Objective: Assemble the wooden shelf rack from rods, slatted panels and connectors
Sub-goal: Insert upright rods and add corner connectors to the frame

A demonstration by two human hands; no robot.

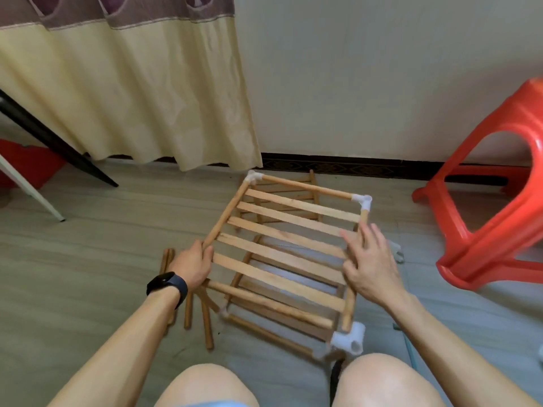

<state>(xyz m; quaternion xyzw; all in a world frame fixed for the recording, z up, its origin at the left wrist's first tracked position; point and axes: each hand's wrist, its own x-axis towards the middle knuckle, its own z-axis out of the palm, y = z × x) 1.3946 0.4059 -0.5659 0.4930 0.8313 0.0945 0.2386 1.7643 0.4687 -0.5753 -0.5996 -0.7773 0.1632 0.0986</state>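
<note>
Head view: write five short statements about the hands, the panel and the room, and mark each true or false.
1. The left hand grips the left side rod of the slatted panel. True.
2. The right hand is balled in a fist, clear of the panel. False: its fingers are spread and rest on the panel's right edge.
3. White connectors cap the panel's two far corners. True.
4. The red stool stands to the person's left. False: it stands to the right, near the wall.
5. Loose rods lie on the floor below the left hand. True.
</note>
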